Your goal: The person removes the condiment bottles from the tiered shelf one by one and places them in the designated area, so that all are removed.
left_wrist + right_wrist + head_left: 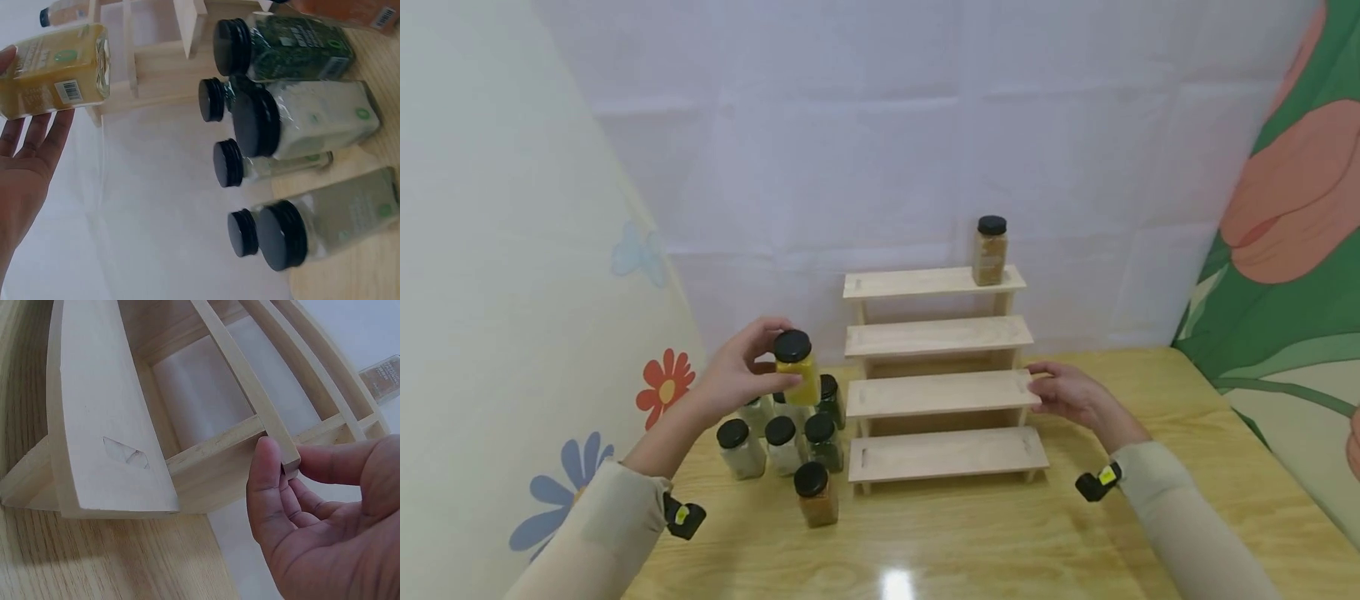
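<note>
In the head view my left hand [736, 372] grips a square glass spice jar [806, 382] with yellow contents and a black lid. The jar is held upright, above a cluster of other jars and left of a four-step wooden rack [936, 396]. The left wrist view shows the yellow jar [56, 65] with its label and barcode, fingers under one side. My right hand [1070, 395] is at the rack's right side. Seen from the right wrist, that hand [325, 519] pinches the end of one step board [275, 434] between thumb and fingers.
A brown-filled jar [990, 254] stands on the top step's right end. Several jars with pale or green contents, including a white one [786, 454], stand left of the rack. An orange-brown jar [817, 502] is nearer the front. Painted panels flank the wooden table [970, 533].
</note>
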A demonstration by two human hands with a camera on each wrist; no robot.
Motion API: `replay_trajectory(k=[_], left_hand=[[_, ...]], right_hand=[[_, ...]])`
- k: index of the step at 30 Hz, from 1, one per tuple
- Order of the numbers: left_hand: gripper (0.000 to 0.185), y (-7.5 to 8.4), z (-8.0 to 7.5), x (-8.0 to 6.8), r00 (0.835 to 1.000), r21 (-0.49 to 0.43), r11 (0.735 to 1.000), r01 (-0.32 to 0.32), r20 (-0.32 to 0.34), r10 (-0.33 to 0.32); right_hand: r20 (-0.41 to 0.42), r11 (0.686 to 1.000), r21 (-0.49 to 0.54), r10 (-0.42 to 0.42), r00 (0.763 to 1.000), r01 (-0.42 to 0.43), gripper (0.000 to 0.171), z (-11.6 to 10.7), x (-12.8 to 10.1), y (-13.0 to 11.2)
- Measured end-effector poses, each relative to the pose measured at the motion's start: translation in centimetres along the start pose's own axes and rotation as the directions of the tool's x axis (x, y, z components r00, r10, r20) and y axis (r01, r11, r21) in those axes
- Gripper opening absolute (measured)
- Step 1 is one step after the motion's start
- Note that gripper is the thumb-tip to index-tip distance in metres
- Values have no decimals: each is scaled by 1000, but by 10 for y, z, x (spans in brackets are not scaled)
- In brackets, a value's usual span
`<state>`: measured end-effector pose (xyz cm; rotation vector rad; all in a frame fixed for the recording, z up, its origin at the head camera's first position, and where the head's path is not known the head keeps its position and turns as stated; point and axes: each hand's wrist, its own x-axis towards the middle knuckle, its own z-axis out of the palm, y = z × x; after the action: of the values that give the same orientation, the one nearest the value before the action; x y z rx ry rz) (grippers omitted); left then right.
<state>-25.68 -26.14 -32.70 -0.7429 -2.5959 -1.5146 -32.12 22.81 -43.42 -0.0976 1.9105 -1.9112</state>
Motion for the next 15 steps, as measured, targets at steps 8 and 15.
replay_trajectory(k=[8,15], left_hand=[[58,-9,-5,-29,999,-35,999,-6,36,7],[57,-23,-7,-54,997,-57,998,-25,70,29]], right_hand=[[5,1000,22,-4,1000,4,57,-1,-2,2],[25,999,39,-19,1000,18,55,-1,-2,3]])
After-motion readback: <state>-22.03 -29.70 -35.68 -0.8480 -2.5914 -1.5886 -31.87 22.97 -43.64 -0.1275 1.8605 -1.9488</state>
